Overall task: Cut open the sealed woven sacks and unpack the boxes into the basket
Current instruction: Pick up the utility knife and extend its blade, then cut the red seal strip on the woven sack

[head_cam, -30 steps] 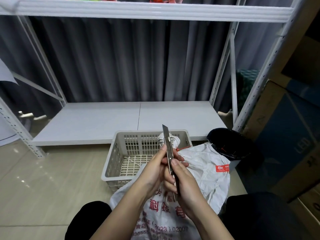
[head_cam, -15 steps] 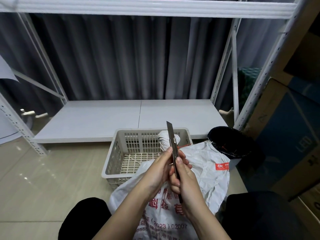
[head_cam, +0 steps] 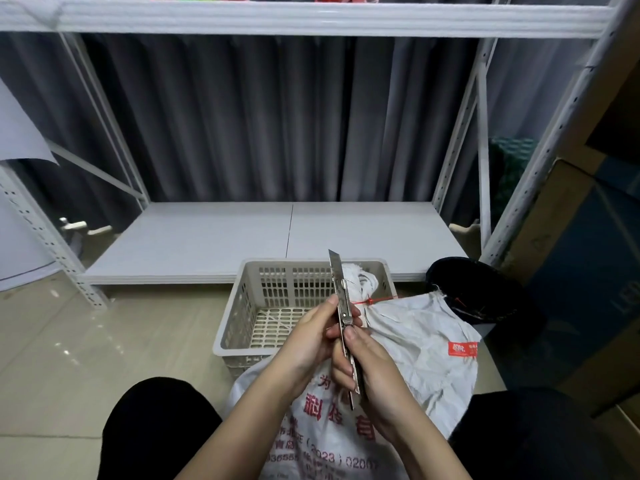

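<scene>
Both hands, right hand (head_cam: pixel 374 368) and left hand (head_cam: pixel 308 341), grip the utility knife (head_cam: pixel 343 313) upright, blade pointing far, while the sack's tied neck (head_cam: pixel 360 289) lies just beyond, slightly right.

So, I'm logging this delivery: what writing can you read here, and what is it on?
"(2023) 0200": red print low on the white woven sack, partly hidden by the right hand.
Large red characters above that: cut off by both hands, unreadable.
Red label on the sack: too small to read.
</scene>
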A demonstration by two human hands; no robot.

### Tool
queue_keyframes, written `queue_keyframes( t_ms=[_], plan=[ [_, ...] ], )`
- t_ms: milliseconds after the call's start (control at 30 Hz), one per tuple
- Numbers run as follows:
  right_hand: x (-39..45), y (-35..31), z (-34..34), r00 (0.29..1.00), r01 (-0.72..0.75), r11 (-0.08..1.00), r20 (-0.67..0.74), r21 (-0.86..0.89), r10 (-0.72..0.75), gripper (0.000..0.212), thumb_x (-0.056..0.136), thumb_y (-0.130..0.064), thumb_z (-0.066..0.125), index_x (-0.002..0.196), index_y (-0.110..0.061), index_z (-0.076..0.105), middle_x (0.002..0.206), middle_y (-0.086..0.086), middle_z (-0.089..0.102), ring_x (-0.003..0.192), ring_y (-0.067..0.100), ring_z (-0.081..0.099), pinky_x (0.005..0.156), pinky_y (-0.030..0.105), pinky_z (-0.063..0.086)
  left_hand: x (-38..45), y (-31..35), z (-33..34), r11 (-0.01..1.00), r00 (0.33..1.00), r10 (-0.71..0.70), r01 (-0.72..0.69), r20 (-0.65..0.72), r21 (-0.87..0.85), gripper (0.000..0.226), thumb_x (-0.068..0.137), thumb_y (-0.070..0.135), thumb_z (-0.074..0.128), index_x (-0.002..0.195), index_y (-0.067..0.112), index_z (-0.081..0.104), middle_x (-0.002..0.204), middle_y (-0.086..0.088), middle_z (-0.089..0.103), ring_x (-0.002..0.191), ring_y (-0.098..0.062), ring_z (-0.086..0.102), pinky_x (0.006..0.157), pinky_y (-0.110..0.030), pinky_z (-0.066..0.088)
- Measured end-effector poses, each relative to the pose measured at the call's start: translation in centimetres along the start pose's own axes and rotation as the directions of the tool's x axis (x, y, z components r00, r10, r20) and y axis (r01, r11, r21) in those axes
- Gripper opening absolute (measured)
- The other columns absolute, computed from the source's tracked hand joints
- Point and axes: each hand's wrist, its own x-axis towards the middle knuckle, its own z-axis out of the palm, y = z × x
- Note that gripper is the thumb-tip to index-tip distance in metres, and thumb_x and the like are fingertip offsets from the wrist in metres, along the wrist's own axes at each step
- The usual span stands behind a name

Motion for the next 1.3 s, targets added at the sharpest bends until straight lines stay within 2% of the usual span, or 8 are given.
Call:
queue_keyframes(
  t_ms=[133, 267, 467, 700, 1000, 1133, 1200, 1300],
  plan=[
    [-0.3, 0.1, 0.1, 0.998, -0.02, 0.995, 0.055, 0.101, 0.015, 0.024, 0.092, -0.023, 0.05, 0.105, -0.004, 0.057, 0.056, -0.001, 0.038, 0.044, 0.006, 0.029, 0.044, 0.015, 0.023, -0.6, 0.1, 0.3, 1.0, 1.0, 0.021, -0.021, -0.003, 0.018, 0.04, 0.099, 0.036, 0.041, 0.105, 0.001, 0.06, 0.115, -0.042, 0.054, 0.029, -0.01, 0.05, 0.029, -0.017, 0.041],
    [-0.4, -0.3, 0.2, 0.991, -0.117, 0.962, 0.099, 0.246, 0.096, 0.04, 0.089, -0.023, 0.046, 0.12, 0.002, 0.053, 0.058, 0.004, 0.038, 0.044, 0.009, 0.032, 0.046, 0.022, 0.031, -1.0, 0.1, 0.3, 0.997, 0.999, 0.046, -0.046, -0.007, -0.054, 0.038, 0.099, 0.035, 0.04, 0.097, 0.002, 0.058, 0.081, -0.023, 0.069, 0.029, -0.012, 0.052, 0.028, -0.014, 0.039],
    [0.0, 0.5, 0.2, 0.996, -0.085, 0.996, -0.041, -0.016, 0.084, 0.04, 0.093, -0.033, 0.045, 0.106, 0.003, 0.057, 0.053, 0.006, 0.05, 0.038, 0.01, 0.029, 0.044, 0.026, 0.019, 0.1, -0.9, -0.3, 0.977, 0.991, 0.127, -0.131, -0.034, -0.168, 0.028, 0.1, 0.03, 0.039, 0.095, 0.007, 0.054, 0.079, -0.013, 0.067, 0.076, -0.026, 0.071, 0.049, -0.023, 0.056],
    [0.0, 0.4, 0.6, 0.978, -0.164, 0.983, -0.117, 0.085, 0.173, 0.034, 0.099, -0.034, 0.037, 0.085, -0.006, 0.05, 0.042, -0.004, 0.023, 0.031, 0.005, 0.018, 0.034, 0.014, 0.014, 0.7, -1.3, -0.2, 0.986, 0.993, 0.119, -0.117, 0.014, -0.12, 0.046, 0.101, 0.042, 0.025, 0.098, 0.011, 0.059, 0.072, -0.006, 0.068, 0.069, -0.018, 0.07, 0.071, -0.027, 0.051],
    [0.3, 0.9, 0.9, 0.991, -0.113, 0.986, -0.049, 0.124, 0.12, 0.031, 0.085, -0.035, 0.043, 0.092, -0.005, 0.05, 0.043, -0.003, 0.03, 0.03, 0.005, 0.021, 0.035, 0.015, 0.015, 0.8, -1.4, -0.5, 0.984, 0.993, 0.11, -0.114, -0.035, -0.136, 0.043, 0.101, 0.04, 0.029, 0.092, 0.012, 0.06, 0.073, -0.007, 0.066, 0.071, -0.019, 0.07, 0.06, -0.024, 0.054],
    [-0.5, 0.0, -0.5, 0.974, -0.036, 0.953, -0.222, -0.302, -0.033, 0.02, 0.085, -0.036, 0.057, 0.091, -0.016, 0.055, 0.052, -0.005, 0.054, 0.042, 0.002, 0.049, 0.045, 0.013, 0.036, 1.6, -1.7, -1.6, 0.977, 0.97, 0.173, -0.148, -0.17, 0.152, 0.038, 0.102, 0.036, 0.031, 0.101, 0.014, 0.062, 0.107, -0.008, 0.071, 0.095, -0.017, 0.067, 0.086, -0.031, 0.054],
    [-0.7, -0.1, -1.9, 0.89, -0.028, 0.814, -0.385, -0.58, -0.243, 0.013, 0.086, -0.03, 0.064, 0.084, -0.021, 0.055, 0.064, -0.006, 0.058, 0.053, -0.001, 0.052, 0.056, 0.018, 0.04, 3.1, -2.3, -2.3, 0.867, 0.957, 0.194, -0.066, -0.213, 0.494, 0.029, 0.1, 0.034, 0.04, 0.115, 0.017, 0.057, 0.128, -0.005, 0.059, 0.109, -0.016, 0.058, 0.097, -0.033, 0.047],
    [-0.3, 0.5, -4.5, 0.74, -0.158, 0.47, -0.419, -0.868, -0.525, 0.021, 0.084, -0.023, 0.067, 0.089, -0.013, 0.05, 0.081, -0.002, 0.05, 0.07, 0.011, 0.051, 0.061, 0.029, 0.041, 5.3, -3.2, -2.1, 0.583, 0.993, 0.073, 0.031, -0.091, 0.812, 0.066, 0.086, 0.057, 0.047, 0.141, 0.02, 0.04, 0.146, -0.001, 0.042, 0.129, -0.021, 0.045, 0.109, -0.04, 0.037]
  ],
)
